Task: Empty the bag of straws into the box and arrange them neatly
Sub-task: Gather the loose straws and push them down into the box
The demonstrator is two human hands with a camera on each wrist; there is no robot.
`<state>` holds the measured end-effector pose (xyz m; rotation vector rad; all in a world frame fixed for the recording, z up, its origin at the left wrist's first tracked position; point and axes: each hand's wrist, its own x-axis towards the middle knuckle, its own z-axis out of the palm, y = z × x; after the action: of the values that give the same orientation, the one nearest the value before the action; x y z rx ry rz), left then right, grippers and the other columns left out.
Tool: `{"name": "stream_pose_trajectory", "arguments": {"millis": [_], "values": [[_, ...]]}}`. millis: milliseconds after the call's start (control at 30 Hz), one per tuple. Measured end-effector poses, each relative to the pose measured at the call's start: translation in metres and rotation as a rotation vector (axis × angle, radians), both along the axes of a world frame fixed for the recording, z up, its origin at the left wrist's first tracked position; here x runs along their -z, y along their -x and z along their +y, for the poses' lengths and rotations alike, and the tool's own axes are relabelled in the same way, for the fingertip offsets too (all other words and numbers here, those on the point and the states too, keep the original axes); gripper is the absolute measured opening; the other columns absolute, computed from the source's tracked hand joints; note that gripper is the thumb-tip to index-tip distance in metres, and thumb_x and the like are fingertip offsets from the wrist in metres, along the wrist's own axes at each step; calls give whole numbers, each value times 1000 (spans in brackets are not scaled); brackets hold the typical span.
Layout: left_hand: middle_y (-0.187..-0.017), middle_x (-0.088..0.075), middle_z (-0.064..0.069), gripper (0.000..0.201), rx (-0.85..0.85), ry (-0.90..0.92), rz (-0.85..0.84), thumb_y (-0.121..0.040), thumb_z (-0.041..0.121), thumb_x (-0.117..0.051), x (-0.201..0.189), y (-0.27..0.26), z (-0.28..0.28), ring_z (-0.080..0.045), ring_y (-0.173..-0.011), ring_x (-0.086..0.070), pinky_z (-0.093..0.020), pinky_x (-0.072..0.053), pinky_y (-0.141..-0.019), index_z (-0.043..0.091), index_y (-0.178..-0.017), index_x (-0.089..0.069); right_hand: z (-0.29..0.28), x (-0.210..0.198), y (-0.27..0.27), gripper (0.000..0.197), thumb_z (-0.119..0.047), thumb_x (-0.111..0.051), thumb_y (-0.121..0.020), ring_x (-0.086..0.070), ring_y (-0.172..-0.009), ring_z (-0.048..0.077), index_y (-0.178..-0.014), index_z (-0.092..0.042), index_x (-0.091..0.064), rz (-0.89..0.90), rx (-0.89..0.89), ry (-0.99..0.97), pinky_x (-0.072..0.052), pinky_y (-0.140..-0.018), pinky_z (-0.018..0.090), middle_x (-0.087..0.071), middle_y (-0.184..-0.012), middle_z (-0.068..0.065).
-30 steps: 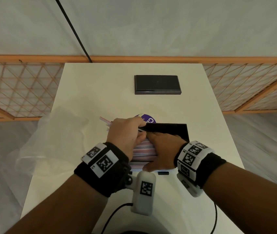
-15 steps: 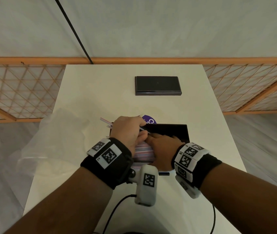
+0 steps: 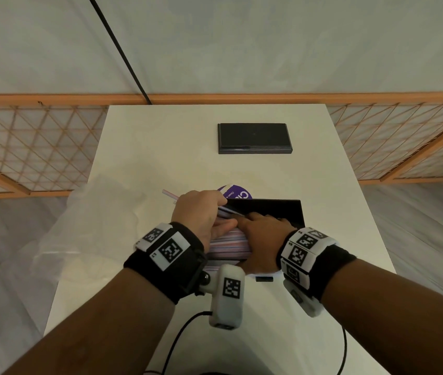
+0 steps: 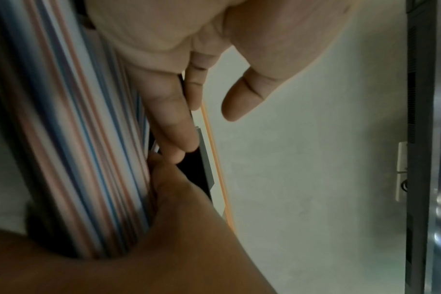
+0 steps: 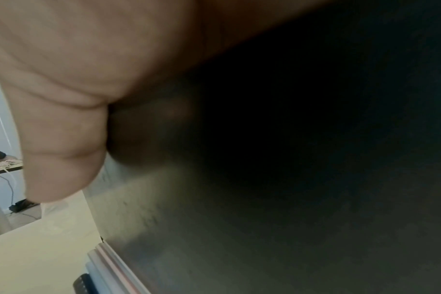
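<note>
Both wrists, w/ black bands and square-code tags, are reaching in from the near edge of the white table [image 3: 161, 147]. Striped straws [image 3: 228, 243] are lying stacked in the near part of the black box [image 3: 293, 209], between the 2 hands. Right hand [image 3: 265, 239] is lying flat on the stack, fingers straight, pressing down. Left hand [image 3: 201, 212] is curling round a few loose straws [image 3: 170, 195] that are sticking out past the box's left wall. Clear bag [image 3: 93, 226] is sitting slack, left of the box. Just beyond the box a purple label [image 3: 235, 193] is showing white letters, partly hidden, not readable. Farther back a black lid [image 3: 254, 138] is lying flat. Left wrist cam is showing straw stripes [image 4: 76, 139] close up beside straight fingers [image 4: 169, 119]; right wrist cam is mostly dark, only a thumb [image 5: 61, 139] and straw ends [image 5: 111, 266] showing.
</note>
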<state>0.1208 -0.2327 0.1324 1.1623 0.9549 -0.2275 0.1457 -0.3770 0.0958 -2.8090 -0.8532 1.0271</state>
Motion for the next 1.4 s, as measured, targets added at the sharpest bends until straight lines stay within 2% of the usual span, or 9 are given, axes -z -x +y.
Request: {"name": "stream_pose_trajectory", "arguments": {"millis": [200, 333, 500, 600, 767, 833, 933, 1167, 1400], "values": [[-94, -69, -17, 18, 46, -46, -9, -94, 3, -62, 7, -10, -9, -28, -76, -70, -40, -65, -70, -2, -112, -64, 1, 2, -3, 88, -78, -66, -61, -52, -121, 28, -137, -40, -39, 33, -8, 27, -37, -107, 55, -50, -132, -3], [-82, -68, -16, 8, 83, -189, -15, -93, -3, -61, 11, -11, -14, -27, -64, -70, -39, -65, -62, 5, -93, -62, -2, 2, -3, 80, -73, -66, -66, -52, -121, 28, -134, -38, -42, 24, -8, 10, -37, -107, 55, -50, -131, -3], [-85, -75, -13, 24, 216, -436, -65, -54, 22, -72, 39, -16, -5, -34, -77, -78, -51, -65, -75, 22, -76, -63, -3, 2, -2, 94, -76, -67, -64, -50, -126, 29, -144, -42, -30, 28, -7, -15, -35, -109, 57, -47, -137, -2], [-84, -76, -6, 19, 254, -518, -85, -60, 17, -79, 28, -17, -3, -29, -77, -78, -47, -66, -73, 24, -72, -67, -4, 1, -2, 100, -79, -67, -62, -51, -124, 29, -145, -43, -25, 21, -7, -43, -39, -106, 55, -47, -136, -1], [-69, -77, -1, 24, 197, -544, -142, -63, 17, -67, 5, -14, 3, -25, -70, -79, -45, -66, -75, 38, -71, -75, -6, -4, -3, 104, -78, -72, -54, -56, -112, 25, -141, -37, -32, -28, 15, -116, -47, -99, 48, -51, -124, -4], [-62, -75, -1, 13, 189, -527, -141, -74, 10, -70, -9, -9, 10, -23, -63, -78, -43, -66, -73, 21, -69, -76, -9, -4, -3, 102, -75, -76, -49, -57, -105, 20, -131, -31, -36, -28, 71, -184, -51, -93, 45, -52, -120, -6], [-54, -71, -2, 17, 131, -480, -134, -86, -1, -69, -21, -2, 29, -19, -50, -72, -32, -60, -54, 8, -72, -74, -13, -4, -3, 114, -79, -73, -43, -55, -110, 17, -135, -29, -29, 6, 141, -265, -51, -96, 43, -51, -127, -7], [-59, -68, -6, 15, 82, -410, -137, -87, -2, -73, -24, 15, 53, -17, -43, -64, -23, -50, -42, 6, -74, -73, -9, -12, -2, 120, -88, -64, -53, -46, -126, 23, -149, -42, -11, -13, 55, -142, -37, -109, 51, -42, -140, -6], [-72, -73, -9, 6, 260, -488, -93, -89, 6, -77, -8, 27, 58, -10, -41, -61, -19, -42, -37, 7, -83, -75, 2, -17, -1, 117, -87, -66, -52, -45, -127, 22, -148, -41, -16, -5, 45, -78, -30, -110, 56, -42, -141, -10]]}}
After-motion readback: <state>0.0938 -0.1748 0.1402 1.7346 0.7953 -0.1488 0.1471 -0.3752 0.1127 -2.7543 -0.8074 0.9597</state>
